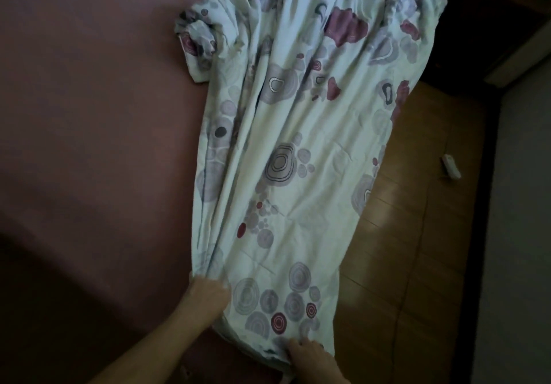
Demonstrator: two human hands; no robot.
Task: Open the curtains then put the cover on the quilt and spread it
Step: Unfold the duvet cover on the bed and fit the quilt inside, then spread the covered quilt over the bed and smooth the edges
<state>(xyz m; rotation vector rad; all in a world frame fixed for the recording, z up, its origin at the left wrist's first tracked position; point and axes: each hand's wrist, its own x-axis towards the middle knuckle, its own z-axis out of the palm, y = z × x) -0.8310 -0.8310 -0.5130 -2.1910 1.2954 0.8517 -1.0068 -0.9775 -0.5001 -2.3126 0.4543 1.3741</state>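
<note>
Cover-handling step: the patterned quilt cover (298, 145) lies lengthwise along the right edge of the pink bed (89, 115), its near end gripped by the left hand (208, 294) and right hand (310, 356); next, likely drawing it out flat.

Your one view looks down from head height — close over the near edge of the bed (89, 145) (floor (417, 234) at frame right).

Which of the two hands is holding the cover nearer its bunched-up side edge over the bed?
The left hand: it grips the cover where folds gather along the edge over the pink bed. The right hand holds the flatter near end.
</note>
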